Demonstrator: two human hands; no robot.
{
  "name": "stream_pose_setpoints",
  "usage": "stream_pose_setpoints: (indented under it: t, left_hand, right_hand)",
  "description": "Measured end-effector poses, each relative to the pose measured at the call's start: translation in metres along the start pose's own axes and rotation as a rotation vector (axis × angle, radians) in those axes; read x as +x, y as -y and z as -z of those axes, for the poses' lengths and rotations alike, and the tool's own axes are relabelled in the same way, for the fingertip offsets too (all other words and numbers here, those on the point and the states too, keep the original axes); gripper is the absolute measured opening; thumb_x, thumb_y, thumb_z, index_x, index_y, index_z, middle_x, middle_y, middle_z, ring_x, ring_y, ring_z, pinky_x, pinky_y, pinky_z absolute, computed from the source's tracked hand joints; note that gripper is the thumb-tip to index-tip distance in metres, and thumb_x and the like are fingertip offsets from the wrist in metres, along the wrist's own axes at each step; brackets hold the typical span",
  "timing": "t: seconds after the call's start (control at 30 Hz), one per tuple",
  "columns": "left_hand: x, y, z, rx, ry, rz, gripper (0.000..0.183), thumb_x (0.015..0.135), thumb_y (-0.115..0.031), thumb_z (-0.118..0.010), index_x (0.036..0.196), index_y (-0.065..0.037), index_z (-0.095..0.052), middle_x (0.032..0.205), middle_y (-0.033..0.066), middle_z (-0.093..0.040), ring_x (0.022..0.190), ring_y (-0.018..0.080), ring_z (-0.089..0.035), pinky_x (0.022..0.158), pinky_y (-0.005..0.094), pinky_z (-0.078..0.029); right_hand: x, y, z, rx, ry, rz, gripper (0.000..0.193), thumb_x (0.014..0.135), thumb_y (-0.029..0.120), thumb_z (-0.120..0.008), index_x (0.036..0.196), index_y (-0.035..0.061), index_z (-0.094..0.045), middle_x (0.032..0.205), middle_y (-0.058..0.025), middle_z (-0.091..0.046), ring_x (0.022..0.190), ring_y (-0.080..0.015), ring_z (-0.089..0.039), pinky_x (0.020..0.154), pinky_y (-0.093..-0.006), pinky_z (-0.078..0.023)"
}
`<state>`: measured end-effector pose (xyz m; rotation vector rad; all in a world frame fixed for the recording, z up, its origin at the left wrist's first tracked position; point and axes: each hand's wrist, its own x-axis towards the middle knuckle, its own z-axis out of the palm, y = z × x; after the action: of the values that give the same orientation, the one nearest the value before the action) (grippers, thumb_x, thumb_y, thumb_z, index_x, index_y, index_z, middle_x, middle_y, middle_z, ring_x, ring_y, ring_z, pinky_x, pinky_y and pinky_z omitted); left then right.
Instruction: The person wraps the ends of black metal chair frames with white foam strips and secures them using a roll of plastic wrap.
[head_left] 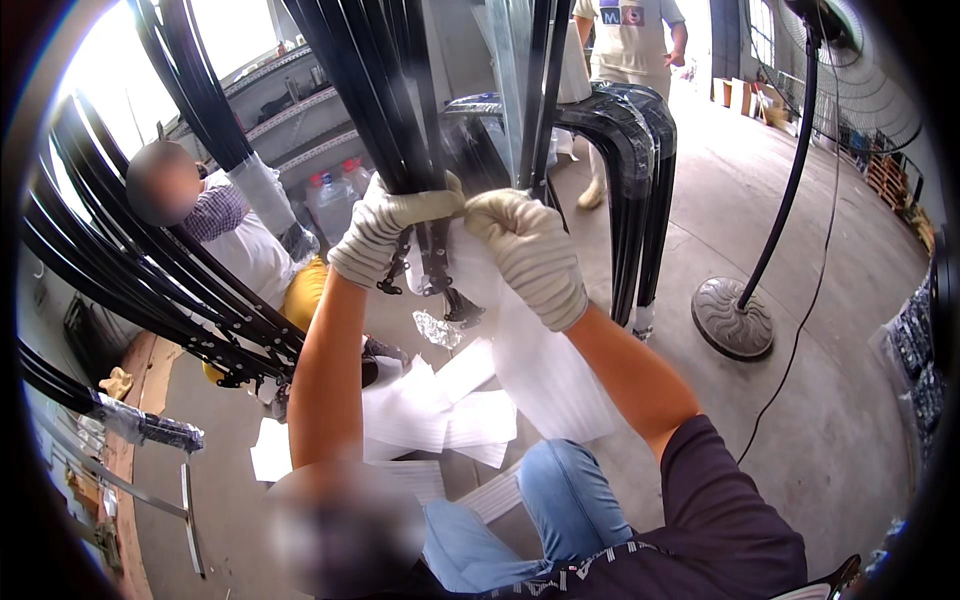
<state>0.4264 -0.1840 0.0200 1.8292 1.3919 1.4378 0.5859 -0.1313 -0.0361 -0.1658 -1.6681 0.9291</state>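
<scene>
Both my hands wear white knit gloves. My left hand [385,232] is closed around a bundle of long black metal rods [375,90] that rises toward the top of the view. My right hand [530,255] grips a white foam sheet [545,370] held against the lower end of the same bundle, thumb touching my left hand. The rods' bracket ends [430,280] poke out below my hands. The foam sheet hangs down past my right forearm toward my knee in blue jeans [560,490].
More white foam sheets [440,410] lie on the concrete floor. Another fan of black rods [150,280] curves across the left, by a seated person [240,240]. Stacked black bent frames [630,150] stand behind, a standing person [630,40] beyond. A fan stand base [732,318] sits right.
</scene>
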Motion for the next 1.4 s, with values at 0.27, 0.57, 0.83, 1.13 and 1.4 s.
stream_pose_setpoints:
  t: [0.27, 0.57, 0.83, 1.13, 1.4]
  left_hand:
    - [0.003, 0.013, 0.008, -0.463, 0.272, -0.04, 0.049, 0.065, -0.009, -0.059, 0.11, 0.003, -0.047, 0.098, 0.0139, -0.057, 0.09, 0.0226, -0.056, 0.083, 0.0318, -0.044]
    - [0.004, 0.014, 0.008, -0.512, 0.288, -0.007, 0.059, 0.06, -0.012, -0.062, 0.114, 0.005, -0.046, 0.107, 0.0149, -0.054, 0.101, 0.0233, -0.051, 0.092, 0.033, -0.037]
    - [0.018, 0.025, 0.02, -0.482, 0.473, -0.079, 0.058, 0.059, -0.014, -0.061, 0.113, 0.004, -0.048, 0.105, 0.016, -0.055, 0.096, 0.0224, -0.052, 0.087, 0.0309, -0.04]
    - [0.005, 0.036, 0.011, -0.231, -0.028, -0.055, 0.047, 0.074, -0.023, -0.065, 0.112, -0.002, -0.049, 0.1, 0.0052, -0.057, 0.083, 0.0117, -0.055, 0.071, 0.0246, -0.046]
    - [-0.016, 0.011, -0.073, 0.35, -0.937, -0.555, 0.084, 0.057, -0.016, -0.073, 0.124, -0.008, -0.022, 0.098, 0.006, -0.051, 0.085, 0.0151, -0.052, 0.076, 0.0274, -0.045]
  right_hand:
    - [-0.005, -0.007, 0.002, -0.255, 0.022, -0.123, 0.015, 0.075, 0.01, -0.058, 0.088, 0.0027, -0.056, 0.08, -0.014, -0.06, 0.073, -0.0237, -0.059, 0.067, -0.0284, -0.046]
    - [0.007, 0.003, 0.0, -0.606, 0.066, 0.305, 0.014, 0.072, 0.013, -0.06, 0.084, 0.0051, -0.057, 0.074, -0.011, -0.059, 0.068, -0.0251, -0.058, 0.059, -0.0327, -0.046]
    - [0.003, -0.006, 0.004, -0.312, 0.024, 0.22, 0.01, 0.074, 0.008, -0.056, 0.084, 0.004, -0.058, 0.07, -0.0097, -0.059, 0.059, -0.0184, -0.056, 0.054, -0.0267, -0.043]
    - [0.011, -0.031, 0.012, 0.268, 0.108, -0.267, 0.006, 0.08, 0.006, -0.055, 0.082, 0.0006, -0.058, 0.071, 0.0015, -0.056, 0.066, -0.0029, -0.049, 0.061, -0.0153, -0.041]
    - [-0.002, -0.016, -0.011, 0.29, -0.025, -0.185, 0.008, 0.081, 0.005, -0.053, 0.083, -0.0009, -0.057, 0.071, 0.0006, -0.056, 0.065, -0.0019, -0.046, 0.06, -0.0159, -0.04]
